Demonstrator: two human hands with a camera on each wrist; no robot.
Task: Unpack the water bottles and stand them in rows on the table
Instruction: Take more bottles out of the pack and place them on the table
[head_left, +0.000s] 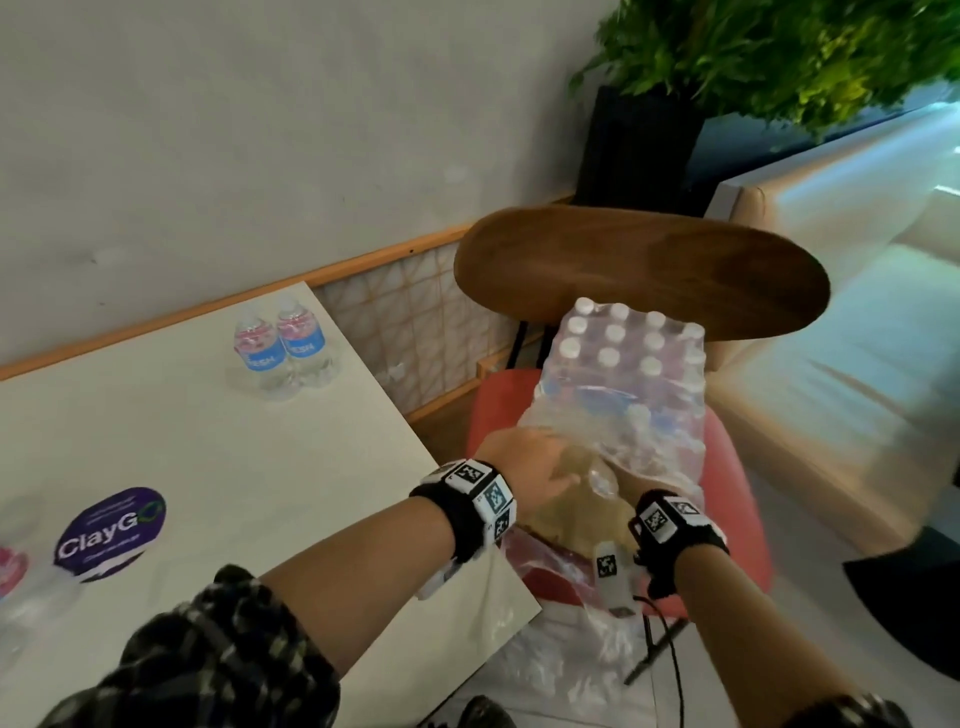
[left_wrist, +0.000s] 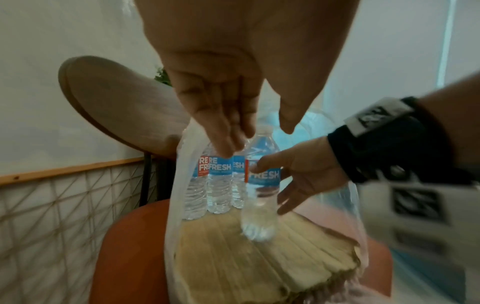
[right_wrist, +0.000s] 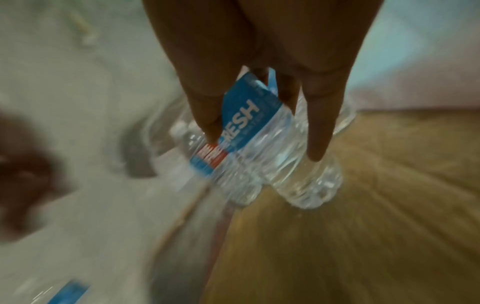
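The white rectangular table (head_left: 156, 441) fills the head view from 7 to 10 o'clock. At 3 o'clock from it stands the chair with a red seat and curved wooden back (head_left: 737, 467). The chair carries the torn clear shrink-wrapped pack of water bottles (head_left: 623, 384) on its tan cardboard tray (left_wrist: 259, 267).

The right hand (left_wrist: 306, 172) is curled round one small clear bottle with a blue and red label (left_wrist: 262, 185), thumb on the label. The bottle is tilted and its base hangs just above the tray. The left hand (left_wrist: 233, 82) reaches in with straight, loose fingers and holds nothing.

The step is probably drawing a bottle out. It would go best if the left hand holds the film aside, or steadies the neighbouring bottles at 12 o'clock, while the right hand lifts straight up before swinging towards 9 o'clock.

Counts:
- One table, one chair, one pack and one tray.
- At least ten white caps in the pack, and three bottles at its open front.
- Two labelled bottles standing touching (head_left: 283, 348) at 11 o'clock on the table.
- Blurred bottles at 8 o'clock, too cut off to count.
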